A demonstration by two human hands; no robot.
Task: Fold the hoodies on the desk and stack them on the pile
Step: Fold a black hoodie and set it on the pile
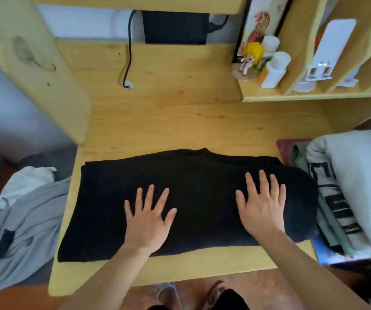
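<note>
Black fabric fills the near half of the wooden desk [180, 121]: a black hoodie [193, 182] lies flat in a wide band, partly folded by my reading, with its neckline bump at the far edge. My left hand [147, 220] and right hand [261, 205] both rest palm-down on it, fingers spread and straight, gripping nothing; I judge this is to smooth the cloth and pin the fold before the next turn. To the right, touching the hoodie's rounded end, sits the pile [345, 189] of folded garments, a pale one on top, so a finished fold only has to slide across. One garment in that pile shows bold black block lettering, but it is too cropped and creased for me to read. Off the desk's left edge, a grey hoodie [25, 222] lies crumpled, probably waiting its turn.
</note>
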